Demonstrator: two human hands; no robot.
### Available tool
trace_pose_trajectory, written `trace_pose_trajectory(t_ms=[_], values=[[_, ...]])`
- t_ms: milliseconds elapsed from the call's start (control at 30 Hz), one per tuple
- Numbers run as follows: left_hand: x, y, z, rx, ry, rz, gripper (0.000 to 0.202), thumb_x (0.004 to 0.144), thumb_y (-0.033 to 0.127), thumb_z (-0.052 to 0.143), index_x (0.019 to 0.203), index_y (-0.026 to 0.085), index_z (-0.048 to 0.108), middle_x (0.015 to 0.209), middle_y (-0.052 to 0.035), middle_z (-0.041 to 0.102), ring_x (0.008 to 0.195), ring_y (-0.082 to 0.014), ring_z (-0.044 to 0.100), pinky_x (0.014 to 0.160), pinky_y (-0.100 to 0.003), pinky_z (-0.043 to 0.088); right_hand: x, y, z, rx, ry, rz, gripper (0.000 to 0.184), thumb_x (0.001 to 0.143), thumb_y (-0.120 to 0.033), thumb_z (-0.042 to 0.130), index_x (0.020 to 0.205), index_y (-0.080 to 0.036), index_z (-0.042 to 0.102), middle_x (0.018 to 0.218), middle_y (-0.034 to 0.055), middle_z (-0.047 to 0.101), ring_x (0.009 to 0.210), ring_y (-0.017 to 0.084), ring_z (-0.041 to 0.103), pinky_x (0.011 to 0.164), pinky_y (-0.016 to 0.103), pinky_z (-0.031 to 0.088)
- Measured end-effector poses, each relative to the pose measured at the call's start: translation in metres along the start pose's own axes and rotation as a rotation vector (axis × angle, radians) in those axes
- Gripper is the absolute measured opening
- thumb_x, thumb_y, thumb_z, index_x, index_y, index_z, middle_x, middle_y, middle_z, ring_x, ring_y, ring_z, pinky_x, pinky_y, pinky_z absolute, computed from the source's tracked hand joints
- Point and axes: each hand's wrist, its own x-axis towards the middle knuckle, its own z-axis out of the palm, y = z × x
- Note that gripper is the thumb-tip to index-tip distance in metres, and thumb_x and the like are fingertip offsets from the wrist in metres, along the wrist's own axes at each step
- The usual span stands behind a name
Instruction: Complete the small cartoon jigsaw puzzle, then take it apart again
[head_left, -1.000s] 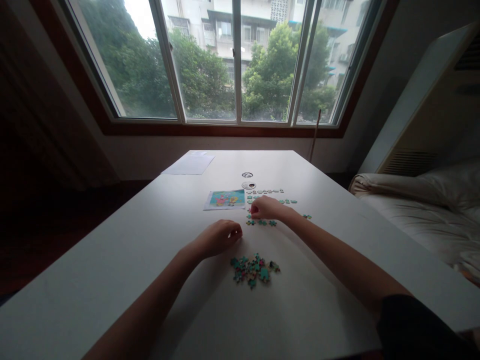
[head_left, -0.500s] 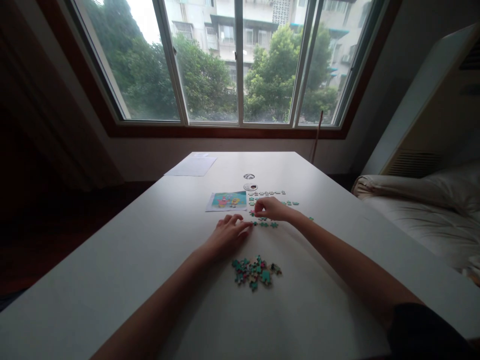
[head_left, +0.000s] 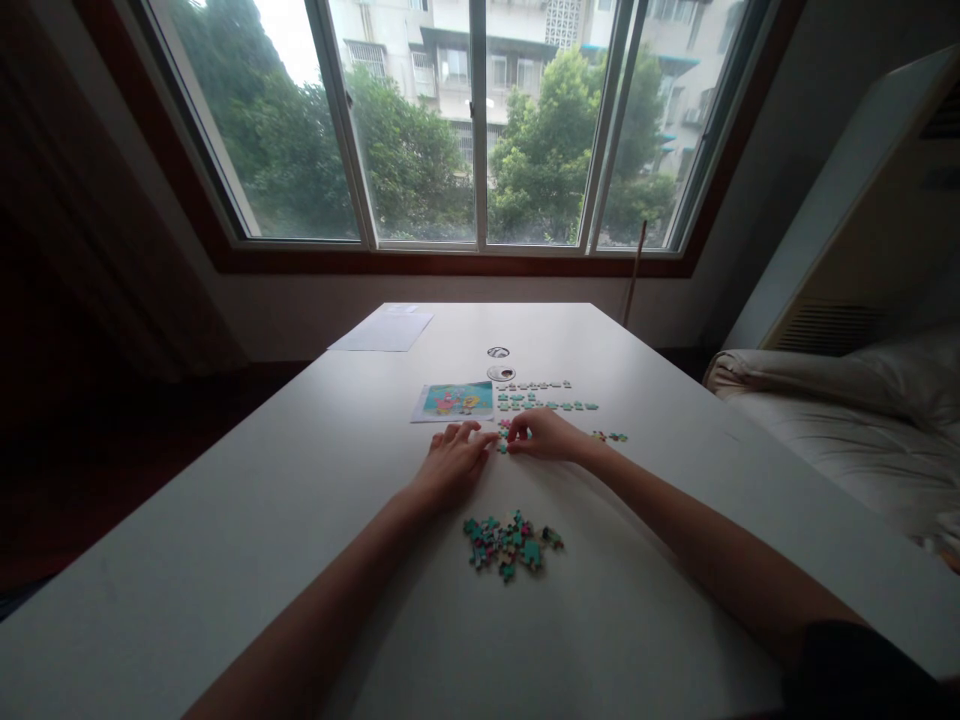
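Observation:
My left hand (head_left: pixel 456 462) lies on the table with its fingers spread. Its index fingertip points at the left end of the rows of jigsaw pieces, just in front of the picture card (head_left: pixel 455 400). My right hand (head_left: pixel 549 436) is low over the nearer rows, thumb and fingers pinched at a small green jigsaw piece (head_left: pixel 503 449); the fingertips partly hide the contact. Beyond it run rows of pieces (head_left: pixel 551 406), and more pieces (head_left: pixel 617 437) show right of my wrist. A loose heap of green and mixed pieces (head_left: pixel 510 543) sits between my forearms.
Two round black-and-white items (head_left: pixel 501 373) lie beyond the rows. White paper sheets (head_left: pixel 386 332) rest at the table's far left corner. The white table (head_left: pixel 225 540) reaches toward the window, with a pale sofa (head_left: pixel 817 420) on its right.
My right hand has moved slightly nearer, off the row behind it and onto the nearest pieces, which it now covers. My left hand has drawn back a little to the left.

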Motion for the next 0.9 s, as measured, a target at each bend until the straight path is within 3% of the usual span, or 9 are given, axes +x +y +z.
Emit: trace_pose_trajectory(t_ms=[300, 600, 900], values=[[-0.004, -0.001, -0.005, -0.026, 0.026, 0.052, 0.037, 0.083, 0.017, 0.039, 0.117, 0.031, 0.044, 0.118, -0.0058, 0.042, 0.109, -0.0258, 0.034, 0.087, -0.046, 0.031, -0.007, 0.0, -0.008, -0.043, 0.05, 0.008, 0.017, 0.073, -0.03, 0.058, 0.079, -0.017, 0.067, 0.067, 0.0013, 0.06, 0.06, 0.009, 0.05, 0.056, 0.019, 0.032], [-0.007, -0.001, -0.005, -0.058, 0.023, 0.105, 0.038, 0.08, 0.013, 0.043, 0.11, 0.035, 0.052, 0.116, -0.0044, 0.041, 0.108, -0.0262, 0.034, 0.087, -0.046, 0.032, -0.02, 0.013, -0.007, -0.083, -0.015, -0.044, 0.013, 0.072, -0.025, 0.058, 0.081, -0.022, 0.068, 0.068, 0.0004, 0.06, 0.065, 0.011, 0.052, 0.061, 0.02, 0.034], [-0.007, 0.0, -0.008, -0.046, 0.017, 0.105, 0.042, 0.081, 0.012, 0.041, 0.118, 0.031, 0.043, 0.116, -0.0054, 0.043, 0.107, -0.025, 0.036, 0.086, -0.044, 0.032, -0.048, 0.019, -0.022, -0.126, 0.058, 0.045, 0.013, 0.074, -0.025, 0.055, 0.081, -0.02, 0.065, 0.072, 0.0018, 0.06, 0.068, 0.012, 0.051, 0.063, 0.021, 0.035]])
